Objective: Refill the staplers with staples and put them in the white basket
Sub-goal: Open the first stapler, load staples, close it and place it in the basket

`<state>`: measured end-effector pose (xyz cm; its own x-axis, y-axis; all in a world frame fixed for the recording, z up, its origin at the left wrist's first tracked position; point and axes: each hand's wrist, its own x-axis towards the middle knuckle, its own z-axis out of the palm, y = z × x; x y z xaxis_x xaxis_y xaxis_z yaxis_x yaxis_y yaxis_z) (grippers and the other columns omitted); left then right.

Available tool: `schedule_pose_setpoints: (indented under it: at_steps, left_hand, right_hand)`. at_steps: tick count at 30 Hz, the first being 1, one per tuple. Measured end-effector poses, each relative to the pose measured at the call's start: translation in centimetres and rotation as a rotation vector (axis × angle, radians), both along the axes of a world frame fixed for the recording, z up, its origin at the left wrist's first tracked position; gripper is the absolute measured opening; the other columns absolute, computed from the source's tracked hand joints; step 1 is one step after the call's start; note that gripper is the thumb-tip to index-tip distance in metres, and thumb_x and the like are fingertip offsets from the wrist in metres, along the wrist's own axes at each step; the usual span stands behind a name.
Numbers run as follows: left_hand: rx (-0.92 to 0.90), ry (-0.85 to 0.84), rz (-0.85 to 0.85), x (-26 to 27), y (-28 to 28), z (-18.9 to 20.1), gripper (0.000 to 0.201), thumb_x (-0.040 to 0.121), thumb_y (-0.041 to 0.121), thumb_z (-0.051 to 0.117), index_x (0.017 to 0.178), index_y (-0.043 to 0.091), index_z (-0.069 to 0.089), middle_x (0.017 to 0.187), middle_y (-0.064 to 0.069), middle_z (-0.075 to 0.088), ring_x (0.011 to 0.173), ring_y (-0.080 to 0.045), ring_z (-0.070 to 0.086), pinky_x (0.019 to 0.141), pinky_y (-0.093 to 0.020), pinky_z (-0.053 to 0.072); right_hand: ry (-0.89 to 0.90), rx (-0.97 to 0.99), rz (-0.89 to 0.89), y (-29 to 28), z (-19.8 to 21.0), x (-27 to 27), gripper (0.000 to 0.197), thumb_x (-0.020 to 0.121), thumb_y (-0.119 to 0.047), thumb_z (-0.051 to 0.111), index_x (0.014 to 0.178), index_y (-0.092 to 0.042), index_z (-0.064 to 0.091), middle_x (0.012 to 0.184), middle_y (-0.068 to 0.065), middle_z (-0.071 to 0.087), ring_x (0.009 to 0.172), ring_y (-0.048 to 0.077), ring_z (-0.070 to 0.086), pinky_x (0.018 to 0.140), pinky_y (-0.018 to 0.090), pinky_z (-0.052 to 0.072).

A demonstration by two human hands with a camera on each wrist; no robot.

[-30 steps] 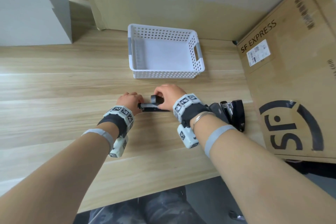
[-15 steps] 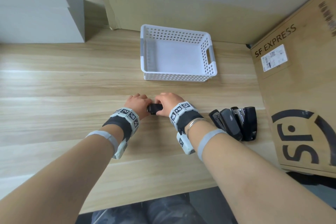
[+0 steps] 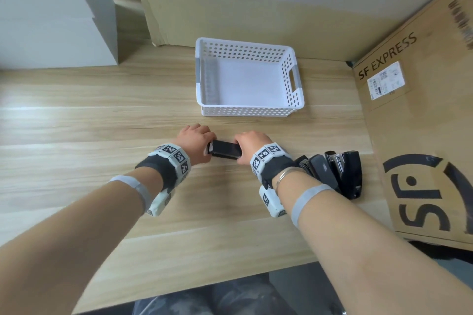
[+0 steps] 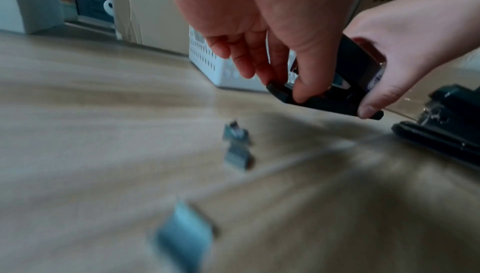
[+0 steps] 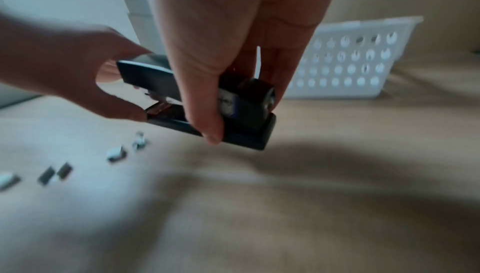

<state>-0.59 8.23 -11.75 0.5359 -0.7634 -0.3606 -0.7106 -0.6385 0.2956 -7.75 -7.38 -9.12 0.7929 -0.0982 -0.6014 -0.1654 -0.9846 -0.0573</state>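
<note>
1. I have the black stapler (image 3: 224, 149) held between both hands just above the wooden table (image 3: 76, 135), on the near side of the white basket (image 3: 249, 107) and apart from it.
2. My left hand (image 3: 195, 143) pinches the nose end: in the left wrist view the thumb (image 4: 306, 84) lies on the near side and the fingers curl over the far side.
3. My right hand (image 3: 252, 144) clamps the hinge end, thumb (image 5: 205, 117) down the near side to the base, fingers wrapped behind.
4. Handling, as I judge it: a rigid shell of plastic and metal, light enough for one hand and not fragile. The glossy top looks slippery, so I would take it by the flat sides near the hinge, thumb against the base, as the right hand does now.
5. The top arm is hinged and probably sprung, so a grip on the top alone may let the base swing.
6. Appearance: a short black body with a shiny top cover. A narrow gap shows at the nose, with metal glinting inside. I cannot tell whether staples are loaded.
7. Loose staple strips (image 5: 116, 154) lie scattered on the table to the left, blurred in both wrist views.
8. Several more black staplers (image 3: 332, 174) lie bunched to my right, beside a cardboard box (image 3: 422, 110).
9. The basket holds no stapler.
</note>
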Motion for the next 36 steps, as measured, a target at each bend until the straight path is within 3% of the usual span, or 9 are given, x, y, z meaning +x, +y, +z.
schedule_pose_setpoints:
  at_steps: [5,9,12,14,20,25,29,32,36]
  left_hand:
    - [-0.207,-0.053,0.02,5.1,-1.1,4.0,0.046,0.079,0.022,0.063,0.124,0.017,0.054,0.123,-0.005,0.058,0.113,-0.026,0.051,0.099,-0.039,0.043]
    - [-0.417,-0.051,0.269,9.0,-2.4,6.4,0.049,0.081,0.004,0.056,0.128,0.015,0.05,0.125,-0.009,0.056,0.112,-0.027,0.054,0.096,-0.039,0.048]
    - [-0.348,0.024,0.542,11.3,-3.4,6.4,0.042,0.087,0.005,0.049,0.127,0.016,0.05,0.128,-0.009,0.05,0.112,-0.026,0.055,0.098,-0.037,0.047]
    - [-0.276,0.05,0.618,12.2,-3.9,5.8,0.035,0.089,0.012,0.047,0.124,0.013,0.05,0.128,-0.011,0.049,0.108,-0.028,0.057,0.094,-0.037,0.047]
    - [-0.261,0.121,0.671,13.2,-4.9,3.1,0.034,0.09,0.021,0.049,0.122,0.013,0.045,0.121,-0.015,0.055,0.1,-0.033,0.06,0.086,-0.042,0.05]
    - [-0.349,0.152,0.69,13.6,-5.4,2.1,0.035,0.089,0.019,0.049,0.123,0.012,0.041,0.107,-0.014,0.064,0.082,-0.027,0.058,0.069,-0.033,0.044]
    - [-0.398,0.173,0.717,13.5,-5.5,1.6,0.036,0.087,0.017,0.051,0.122,0.013,0.043,0.1,-0.012,0.061,0.078,-0.023,0.054,0.069,-0.032,0.044]
    - [-0.413,0.189,0.733,13.4,-5.5,1.5,0.037,0.087,0.016,0.051,0.123,0.013,0.042,0.091,-0.008,0.055,0.078,-0.025,0.054,0.069,-0.031,0.043]
    - [-0.406,0.192,0.732,13.2,-5.6,1.6,0.036,0.089,0.016,0.049,0.124,0.013,0.041,0.1,-0.014,0.06,0.078,-0.025,0.054,0.068,-0.031,0.04]
  right_hand:
    - [-0.155,0.039,-0.049,-1.7,4.7,3.3,0.038,0.073,-0.029,0.07,0.108,-0.017,0.058,0.1,0.003,0.067,0.088,0.025,0.063,0.072,0.03,0.049]
    - [-0.291,0.049,-0.202,-2.9,7.1,6.8,0.041,0.074,-0.032,0.07,0.109,-0.015,0.057,0.095,0.002,0.066,0.075,0.021,0.055,0.063,0.026,0.044]
    - [-0.277,0.061,-0.328,-2.9,6.7,9.5,0.043,0.076,-0.03,0.069,0.111,-0.011,0.054,0.091,0.005,0.063,0.072,0.023,0.056,0.058,0.027,0.043]
    - [-0.253,0.097,-0.417,-2.5,5.7,10.9,0.042,0.076,-0.028,0.069,0.111,-0.01,0.053,0.087,0.005,0.058,0.073,0.024,0.057,0.06,0.028,0.045]
    - [-0.218,0.217,-0.616,-1.4,1.3,13.9,0.035,0.076,-0.02,0.068,0.108,-0.007,0.059,0.1,0.009,0.068,0.089,0.029,0.067,0.066,0.026,0.047]
    - [-0.252,0.239,-0.689,-0.7,-1.2,15.7,0.035,0.083,-0.02,0.066,0.114,-0.005,0.056,0.109,0.011,0.067,0.1,0.029,0.066,0.069,0.026,0.044]
    - [-0.234,0.241,-0.679,0.3,-2.5,16.5,0.041,0.085,-0.022,0.067,0.118,-0.004,0.052,0.113,0.012,0.066,0.103,0.028,0.065,0.073,0.027,0.046]
    - [-0.22,0.237,-0.706,0.6,-3.2,16.6,0.043,0.086,-0.019,0.065,0.122,-0.004,0.047,0.12,0.013,0.062,0.109,0.029,0.063,0.085,0.032,0.051]
    - [-0.182,0.265,-0.725,0.5,-2.8,16.2,0.052,0.084,-0.024,0.067,0.127,-0.006,0.043,0.123,0.015,0.06,0.112,0.033,0.061,0.088,0.036,0.05]
